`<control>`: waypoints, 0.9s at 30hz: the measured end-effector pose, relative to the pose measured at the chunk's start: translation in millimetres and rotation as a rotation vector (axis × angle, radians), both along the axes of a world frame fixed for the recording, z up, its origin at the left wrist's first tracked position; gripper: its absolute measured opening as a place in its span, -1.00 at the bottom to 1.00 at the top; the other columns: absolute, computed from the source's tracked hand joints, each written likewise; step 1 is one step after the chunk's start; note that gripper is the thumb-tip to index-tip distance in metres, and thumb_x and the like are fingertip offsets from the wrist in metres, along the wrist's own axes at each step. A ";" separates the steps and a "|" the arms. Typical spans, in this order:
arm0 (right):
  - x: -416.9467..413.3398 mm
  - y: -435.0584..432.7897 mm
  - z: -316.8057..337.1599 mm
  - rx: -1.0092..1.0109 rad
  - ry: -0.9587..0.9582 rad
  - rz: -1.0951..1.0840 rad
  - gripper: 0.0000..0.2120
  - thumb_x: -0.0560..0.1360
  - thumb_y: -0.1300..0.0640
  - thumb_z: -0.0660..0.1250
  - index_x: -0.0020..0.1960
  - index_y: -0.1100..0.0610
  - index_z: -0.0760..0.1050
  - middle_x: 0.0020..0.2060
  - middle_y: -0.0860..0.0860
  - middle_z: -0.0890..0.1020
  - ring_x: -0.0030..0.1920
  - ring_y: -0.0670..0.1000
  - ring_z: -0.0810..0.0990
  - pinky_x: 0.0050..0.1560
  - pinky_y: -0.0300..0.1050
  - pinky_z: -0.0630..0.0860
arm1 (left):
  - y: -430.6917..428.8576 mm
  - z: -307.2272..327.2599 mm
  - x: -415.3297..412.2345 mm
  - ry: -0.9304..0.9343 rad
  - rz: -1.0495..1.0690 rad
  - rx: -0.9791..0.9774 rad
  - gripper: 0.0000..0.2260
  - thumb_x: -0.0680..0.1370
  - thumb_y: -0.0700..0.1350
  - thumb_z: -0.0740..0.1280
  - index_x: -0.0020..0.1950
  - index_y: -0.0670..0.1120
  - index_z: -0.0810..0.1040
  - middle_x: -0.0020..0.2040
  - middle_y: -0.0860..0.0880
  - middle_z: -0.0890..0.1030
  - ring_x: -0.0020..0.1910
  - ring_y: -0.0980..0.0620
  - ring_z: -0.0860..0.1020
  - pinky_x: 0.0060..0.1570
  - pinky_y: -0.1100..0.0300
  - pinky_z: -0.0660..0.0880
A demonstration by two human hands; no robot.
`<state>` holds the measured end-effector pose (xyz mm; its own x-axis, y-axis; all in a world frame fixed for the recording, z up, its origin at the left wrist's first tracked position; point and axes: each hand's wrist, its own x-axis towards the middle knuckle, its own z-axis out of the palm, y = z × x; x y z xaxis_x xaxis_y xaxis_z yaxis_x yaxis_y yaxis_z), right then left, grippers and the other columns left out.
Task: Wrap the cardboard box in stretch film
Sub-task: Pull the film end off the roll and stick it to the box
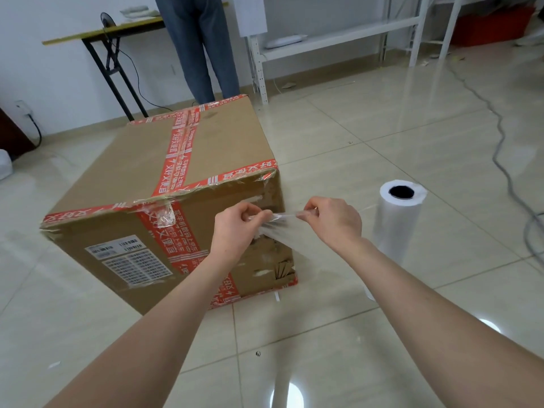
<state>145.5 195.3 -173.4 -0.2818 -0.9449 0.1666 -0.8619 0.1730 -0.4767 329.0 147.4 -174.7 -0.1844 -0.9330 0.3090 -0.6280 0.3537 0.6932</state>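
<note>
On the tiled floor (382,142) sits the red-taped cardboard box (123,160), its sides apparently bare of film, so wrapping has barely begun. Just right of it the stretch film roll (396,225) stands upright. Before the box's near face, the left hand (235,228) and right hand (332,222) each pinch the film's bunched free end (282,228) with curled fingers. Every turn around the box remains.
</note>
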 end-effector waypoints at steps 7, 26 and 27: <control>11.2 -8.0 -1.6 -0.095 -0.094 -0.021 -0.80 0.57 -0.05 0.26 0.04 0.01 0.60 -0.06 0.00 0.67 -0.04 0.11 0.60 -0.15 -0.13 0.48 | -2.2 -4.2 6.2 0.007 0.086 -0.064 -0.83 0.54 -0.03 0.36 -0.07 -0.10 0.67 -0.29 0.06 0.60 -0.34 0.19 0.51 -0.32 0.38 0.43; 25.6 -22.2 -0.5 -0.130 -0.158 -0.055 -0.77 0.57 -0.07 0.24 0.03 0.04 0.59 -0.11 0.00 0.66 -0.14 0.05 0.56 -0.27 -0.19 0.36 | -10.9 7.9 16.0 -0.037 0.041 0.032 -0.73 0.53 0.08 0.34 -0.11 -0.10 0.68 -0.37 0.04 0.58 -0.41 0.12 0.47 -0.40 0.30 0.42; 26.7 -23.0 0.6 -0.135 -0.153 -0.063 -0.77 0.57 -0.07 0.24 0.03 0.04 0.59 -0.11 0.00 0.66 -0.14 0.05 0.56 -0.27 -0.18 0.37 | -9.5 8.2 19.3 -0.065 0.004 0.029 -0.76 0.49 0.08 0.38 -0.13 -0.09 0.67 -0.39 0.06 0.55 -0.42 0.14 0.44 -0.40 0.32 0.39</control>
<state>172.2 172.4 -172.8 -0.3717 -0.8963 0.2417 -0.7673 0.1500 -0.6235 348.3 137.9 -166.6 -0.1990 -0.9422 0.2695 -0.6737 0.3313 0.6606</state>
